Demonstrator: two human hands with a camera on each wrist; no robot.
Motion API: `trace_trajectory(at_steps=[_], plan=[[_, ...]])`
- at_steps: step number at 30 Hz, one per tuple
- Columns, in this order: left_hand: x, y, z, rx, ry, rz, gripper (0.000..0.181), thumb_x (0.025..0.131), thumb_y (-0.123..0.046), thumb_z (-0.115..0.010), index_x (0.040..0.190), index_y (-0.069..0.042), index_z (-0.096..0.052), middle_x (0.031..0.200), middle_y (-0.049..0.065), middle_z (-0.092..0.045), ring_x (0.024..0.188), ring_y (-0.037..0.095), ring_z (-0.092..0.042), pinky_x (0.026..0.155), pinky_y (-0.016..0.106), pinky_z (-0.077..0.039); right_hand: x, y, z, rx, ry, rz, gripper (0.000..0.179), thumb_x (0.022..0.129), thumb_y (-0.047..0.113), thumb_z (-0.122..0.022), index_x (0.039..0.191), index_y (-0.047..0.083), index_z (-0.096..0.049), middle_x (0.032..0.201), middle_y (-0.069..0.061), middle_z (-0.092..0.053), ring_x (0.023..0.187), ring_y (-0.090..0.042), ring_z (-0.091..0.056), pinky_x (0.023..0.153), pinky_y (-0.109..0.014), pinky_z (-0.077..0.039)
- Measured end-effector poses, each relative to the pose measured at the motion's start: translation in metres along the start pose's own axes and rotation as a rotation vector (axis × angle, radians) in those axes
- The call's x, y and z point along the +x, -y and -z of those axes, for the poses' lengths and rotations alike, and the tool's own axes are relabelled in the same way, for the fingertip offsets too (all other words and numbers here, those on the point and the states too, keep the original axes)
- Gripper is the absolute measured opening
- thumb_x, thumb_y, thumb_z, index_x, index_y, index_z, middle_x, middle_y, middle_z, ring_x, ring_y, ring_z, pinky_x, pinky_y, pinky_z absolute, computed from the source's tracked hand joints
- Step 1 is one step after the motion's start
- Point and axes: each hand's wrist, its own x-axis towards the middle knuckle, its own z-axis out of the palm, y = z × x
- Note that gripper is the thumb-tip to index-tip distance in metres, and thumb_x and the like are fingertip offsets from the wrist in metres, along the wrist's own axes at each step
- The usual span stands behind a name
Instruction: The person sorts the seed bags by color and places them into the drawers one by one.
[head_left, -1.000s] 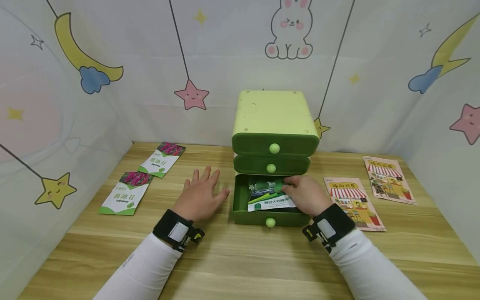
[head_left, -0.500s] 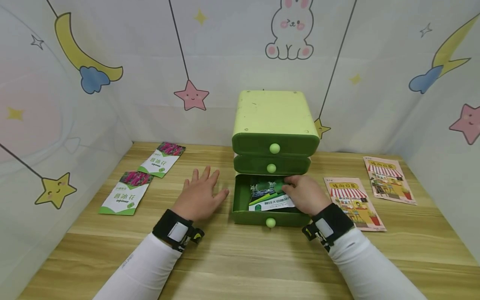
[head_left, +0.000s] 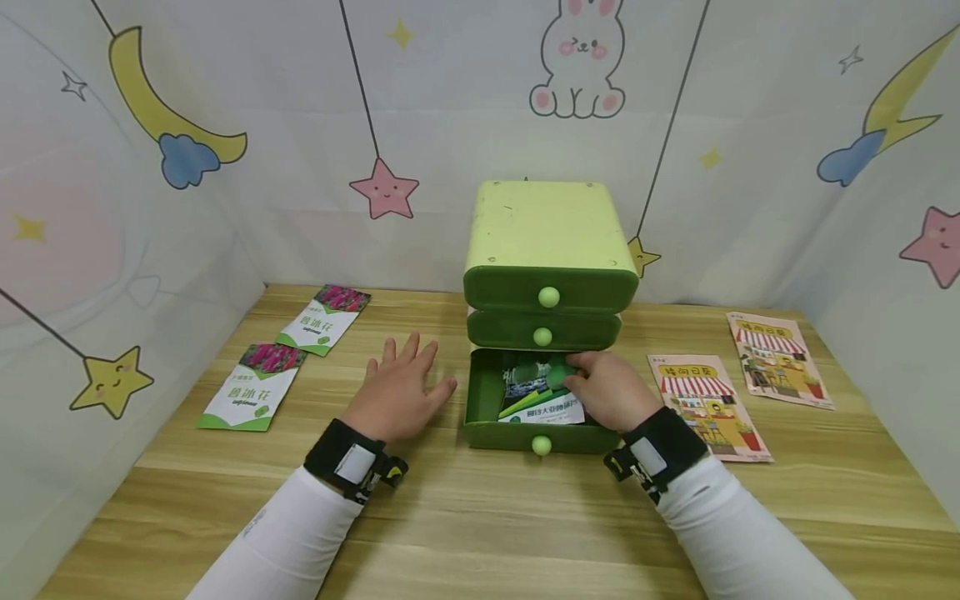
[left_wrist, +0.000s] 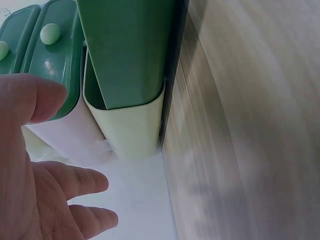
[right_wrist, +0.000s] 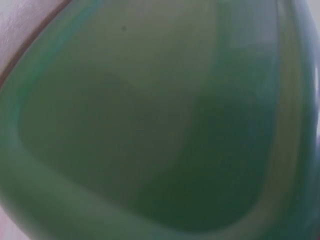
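Note:
The green drawer cabinet (head_left: pixel 551 221) has its bottom drawer (head_left: pixel 498 435) pulled out; the two upper drawers are closed. Inside lies a packet (head_left: pixel 542 406) with a white printed band and a dark picture, and green material shows around it. My right hand (head_left: pixel 618 390) reaches into the drawer's right side, thumb and forefinger pinching the green upper edge of the packet; the other fingers are hidden. Only blurred green drawer wall fills the right wrist view. My left hand (head_left: pixel 397 390) is spread left of the drawer, holding nothing; its thumb (left_wrist: pixel 47 100) shows in the left wrist view.
Two white-and-green packets with pink flowers, the nearer (head_left: pixel 251 387) and the farther (head_left: pixel 324 320), lie on the left of the wooden table (head_left: pixel 480 525). Two pink packets, the nearer (head_left: pixel 708 408) and the farther (head_left: pixel 778 360), lie on the right. A printed cloth (head_left: pixel 450 100) hangs behind.
The packet in the drawer has turned and shifted slightly, with its white band now lying broader. My right hand has barely moved, and the left hand stays in place.

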Motion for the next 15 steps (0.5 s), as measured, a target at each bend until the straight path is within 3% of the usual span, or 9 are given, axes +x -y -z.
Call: trace_trajectory(at_steps=[5, 15], plan=[[-0.0009, -0.0001, 0.001, -0.008, -0.002, -0.001, 0.081, 0.091, -0.07, -0.025, 0.148, -0.013, -0.028, 0.152, 0.018, -0.014, 0.132, 0.043, 0.0, 0.103, 0.069, -0.013, -0.0002, 0.0007, -0.0009, 0.066, 0.031, -0.032, 0.039, 0.097, 0.015, -0.05, 0.131, -0.002, -0.05, 0.076, -0.007, -0.059, 0.059, -0.017, -0.054, 0.053, -0.032, -0.044], [-0.0009, 0.002, 0.0008, -0.009, -0.008, -0.003, 0.082, 0.09, -0.07, -0.026, 0.149, -0.012, -0.027, 0.152, 0.018, -0.014, 0.132, 0.044, 0.0, 0.102, 0.069, -0.013, -0.0012, 0.0021, 0.0, 0.056, 0.028, -0.033, 0.038, 0.097, 0.015, -0.049, 0.13, -0.003, -0.05, 0.076, -0.005, -0.059, 0.06, -0.015, -0.054, 0.054, -0.031, -0.044]])
